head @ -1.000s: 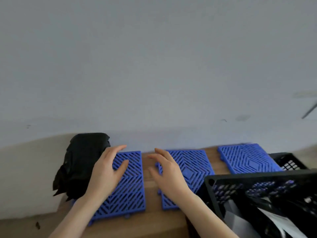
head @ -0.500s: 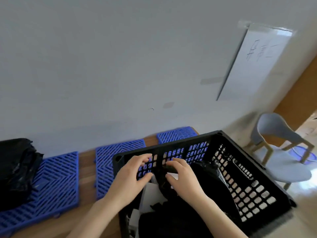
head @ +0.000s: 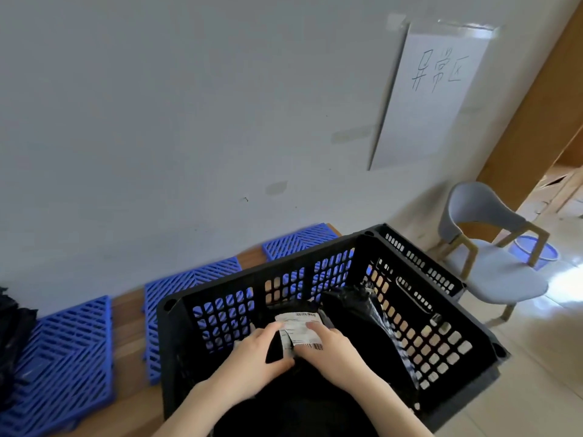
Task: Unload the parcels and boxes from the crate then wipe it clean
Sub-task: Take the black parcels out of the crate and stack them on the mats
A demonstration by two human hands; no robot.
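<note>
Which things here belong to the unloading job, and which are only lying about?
Job: black crate; labelled parcel, gripped by left hand and right hand; second black parcel inside the crate.
Lying about: blue grid mats; grey chair; paper sign on the wall; blue basin beyond the chair.

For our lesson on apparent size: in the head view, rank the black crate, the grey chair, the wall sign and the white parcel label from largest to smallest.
1. black crate, also nearest the camera.
2. wall sign and grey chair: they look alike, so no ranking.
3. white label on the black parcel, smallest.
</note>
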